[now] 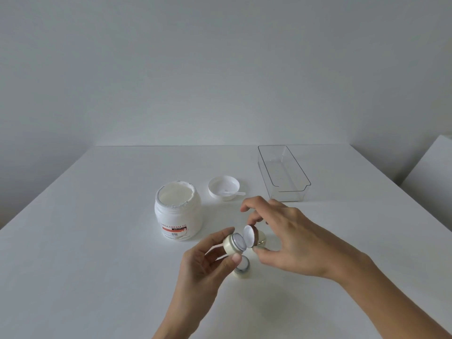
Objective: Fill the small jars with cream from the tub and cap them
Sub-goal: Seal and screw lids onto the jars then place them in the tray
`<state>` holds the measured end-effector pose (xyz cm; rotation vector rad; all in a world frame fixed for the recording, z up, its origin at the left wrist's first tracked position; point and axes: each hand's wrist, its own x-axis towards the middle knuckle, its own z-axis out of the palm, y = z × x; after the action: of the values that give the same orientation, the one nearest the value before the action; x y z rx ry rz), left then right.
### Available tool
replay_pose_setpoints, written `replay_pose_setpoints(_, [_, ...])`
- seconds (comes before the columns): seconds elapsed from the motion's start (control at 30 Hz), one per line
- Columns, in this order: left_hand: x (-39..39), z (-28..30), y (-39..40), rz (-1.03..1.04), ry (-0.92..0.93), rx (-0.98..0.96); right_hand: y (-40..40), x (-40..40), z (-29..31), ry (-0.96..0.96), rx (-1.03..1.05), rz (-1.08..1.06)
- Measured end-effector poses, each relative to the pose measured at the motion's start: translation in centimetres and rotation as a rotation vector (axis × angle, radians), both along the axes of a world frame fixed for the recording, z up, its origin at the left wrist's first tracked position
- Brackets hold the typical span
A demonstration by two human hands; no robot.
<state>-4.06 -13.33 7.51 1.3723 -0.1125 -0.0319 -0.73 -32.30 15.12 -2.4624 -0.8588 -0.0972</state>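
An open white cream tub (178, 209) stands on the table left of centre. My left hand (205, 267) holds a small cream-coloured jar (233, 243) tilted, its mouth facing right. My right hand (291, 238) holds a brown cap (250, 236) with a white lining beside that mouth, just apart from it. An open second jar (242, 268) with white cream inside sits on the table under my left thumb. A third jar (261, 240) is partly hidden behind the cap.
The tub's white lid (223, 185) lies upside down behind my hands, with a small white spatula (233, 192) resting in it. A clear plastic bin (283, 173) stands at the back right. The white table (97, 265) meets a plain wall.
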Motion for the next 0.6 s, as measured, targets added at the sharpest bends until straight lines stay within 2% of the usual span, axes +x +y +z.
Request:
replay_pose_setpoints(0.23, [0.0,0.39,0.17,-0.015,0.004,-0.096,0.33,-0.06,0.28,0.209,0.22,0.061])
replay_pose_setpoints(0.6, [-0.22,0.73,0.21,-0.03,-0.05,-0.109,0.13,0.43,0.17,0.347,0.31,0.056])
